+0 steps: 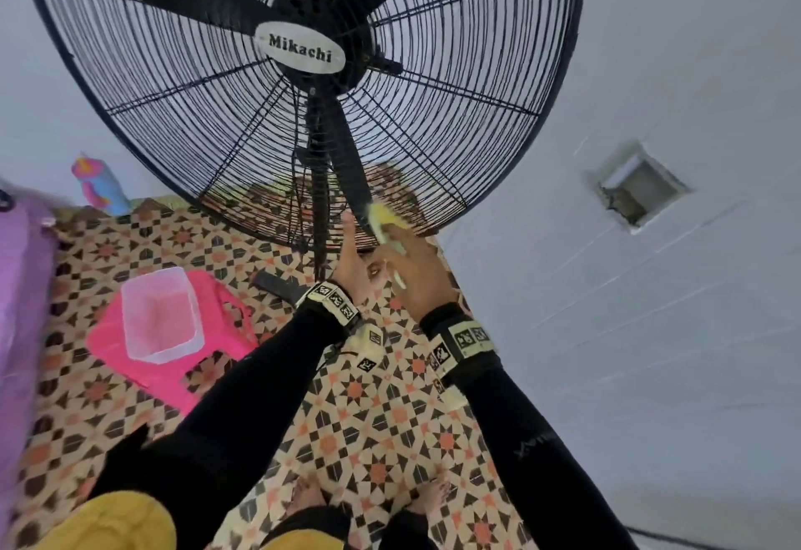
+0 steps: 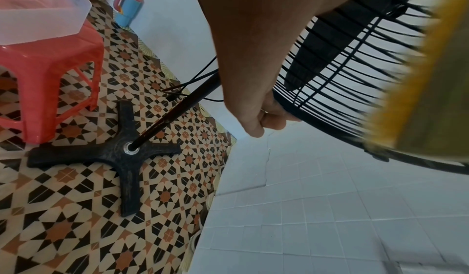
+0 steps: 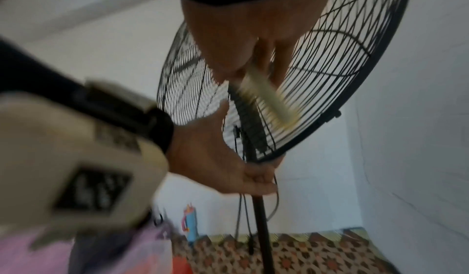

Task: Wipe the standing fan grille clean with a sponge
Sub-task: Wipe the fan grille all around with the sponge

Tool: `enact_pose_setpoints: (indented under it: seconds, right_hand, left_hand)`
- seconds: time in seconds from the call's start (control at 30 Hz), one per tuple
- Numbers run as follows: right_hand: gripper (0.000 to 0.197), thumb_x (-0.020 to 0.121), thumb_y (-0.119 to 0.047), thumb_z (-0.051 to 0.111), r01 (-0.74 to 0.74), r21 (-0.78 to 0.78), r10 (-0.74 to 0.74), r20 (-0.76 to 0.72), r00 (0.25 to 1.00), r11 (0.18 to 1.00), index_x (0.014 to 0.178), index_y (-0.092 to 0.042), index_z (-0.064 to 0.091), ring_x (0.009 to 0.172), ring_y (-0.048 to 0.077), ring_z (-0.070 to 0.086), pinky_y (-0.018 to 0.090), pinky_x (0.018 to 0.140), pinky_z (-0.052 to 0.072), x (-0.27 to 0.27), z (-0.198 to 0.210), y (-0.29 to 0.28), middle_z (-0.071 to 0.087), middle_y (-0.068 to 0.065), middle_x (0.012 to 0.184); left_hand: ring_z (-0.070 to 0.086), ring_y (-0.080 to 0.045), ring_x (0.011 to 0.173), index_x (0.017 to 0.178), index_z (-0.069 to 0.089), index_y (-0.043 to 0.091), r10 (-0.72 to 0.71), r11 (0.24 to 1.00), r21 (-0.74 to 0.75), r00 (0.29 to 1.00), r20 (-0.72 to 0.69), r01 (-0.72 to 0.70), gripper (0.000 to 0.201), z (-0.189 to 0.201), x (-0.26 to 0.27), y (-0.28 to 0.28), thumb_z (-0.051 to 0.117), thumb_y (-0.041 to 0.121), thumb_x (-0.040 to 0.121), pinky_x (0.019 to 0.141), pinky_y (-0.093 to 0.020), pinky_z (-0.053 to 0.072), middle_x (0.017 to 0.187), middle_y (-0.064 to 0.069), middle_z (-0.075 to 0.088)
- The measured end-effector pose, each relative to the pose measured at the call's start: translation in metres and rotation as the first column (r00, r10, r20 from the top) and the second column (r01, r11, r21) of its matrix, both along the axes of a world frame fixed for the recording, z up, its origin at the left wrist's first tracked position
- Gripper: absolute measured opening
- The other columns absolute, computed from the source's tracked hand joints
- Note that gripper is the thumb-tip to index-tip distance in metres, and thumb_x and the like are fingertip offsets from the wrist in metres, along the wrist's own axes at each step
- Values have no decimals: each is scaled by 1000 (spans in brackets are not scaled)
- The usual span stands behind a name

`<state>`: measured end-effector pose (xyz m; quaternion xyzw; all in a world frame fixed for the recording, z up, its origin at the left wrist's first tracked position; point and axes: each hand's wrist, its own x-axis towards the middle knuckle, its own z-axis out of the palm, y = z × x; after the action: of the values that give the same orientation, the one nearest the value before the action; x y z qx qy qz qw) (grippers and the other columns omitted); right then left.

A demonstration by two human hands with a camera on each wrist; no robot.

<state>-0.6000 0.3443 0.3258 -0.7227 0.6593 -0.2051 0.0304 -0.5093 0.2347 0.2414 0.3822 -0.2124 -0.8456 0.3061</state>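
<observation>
We see the floor [image 1: 381, 432] first, tiled in black, orange and cream stars, with white walls [image 1: 650, 289] behind. The standing fan's black grille [image 1: 455, 124] fills the upper part of the head view, tilted toward us, its pole [image 2: 177, 110] rising from a cross-shaped base [image 2: 121, 154]. To the left stands a pink stool [image 1: 208, 332] with a clear plastic tub [image 1: 158, 315] on top, and a blue and pink bottle [image 1: 102, 187] sits by the wall. Our left hand [image 2: 264, 116] curls its fingers round the grille's bottom rim, gripping it. Our right hand [image 1: 416, 276] holds the sponge [image 1: 388, 220] — yellow, blurred — pressed against the lower wires of the grille, just above the left hand.
</observation>
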Motion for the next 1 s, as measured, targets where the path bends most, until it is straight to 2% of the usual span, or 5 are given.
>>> enact_pose_setpoints:
  seconds: [0.23, 0.4, 0.57, 0.8, 1.0]
  right_hand:
    - [46, 99, -31, 51, 150, -145, -123, 179, 976, 978, 144, -24, 54, 129, 25, 52, 42, 102, 50, -26, 23, 22, 36, 5, 161]
    - [63, 100, -12, 42, -10, 59, 1, 143, 990, 998, 160, -27, 27, 58, 13, 56, 35, 75, 57, -26, 26, 22, 36, 14, 160]
    - [86, 89, 7, 54, 267, 151, -281, 83, 956, 952, 158, -27, 16, 63, 21, 54, 37, 62, 50, -16, 31, 27, 46, -5, 67]
    - [42, 98, 2, 47, 268, 148, -293, 192, 937, 952, 136, -10, 60, 61, 21, 53, 26, 68, 40, -13, 18, 17, 53, -2, 75]
    - [70, 103, -12, 44, 618, -88, -509, 484, 712, 781, 154, -53, 22, 83, 23, 72, 43, 79, 62, -15, -10, 27, 68, 6, 112]
  left_hand:
    - [55, -22, 89, 131, 71, 19, -8, 1000, 2, 998, 65, 7, 114, 2, 2, -1, 46, 105, 62, 83, -35, 48, 109, -6, 73]
    - [52, -23, 89, 125, 74, 22, 9, 1000, -3, 998, 67, -9, 113, -1, -1, 0, 47, 108, 55, 85, -36, 55, 122, -10, 75]
    - [55, -21, 90, 128, 72, 14, 22, 999, 47, 997, 78, -26, 123, -4, -3, -4, 55, 107, 50, 79, -34, 59, 125, -14, 74]
    - [52, -25, 97, 133, 63, 7, 55, 996, 66, 987, 149, -66, 135, 2, -4, 1, 58, 106, 41, 83, -41, 58, 113, -9, 63]
    - [56, -27, 101, 139, 63, 18, 13, 1000, 18, 988, 152, -16, 139, 4, -1, 2, 52, 111, 36, 84, -43, 55, 130, -10, 69]
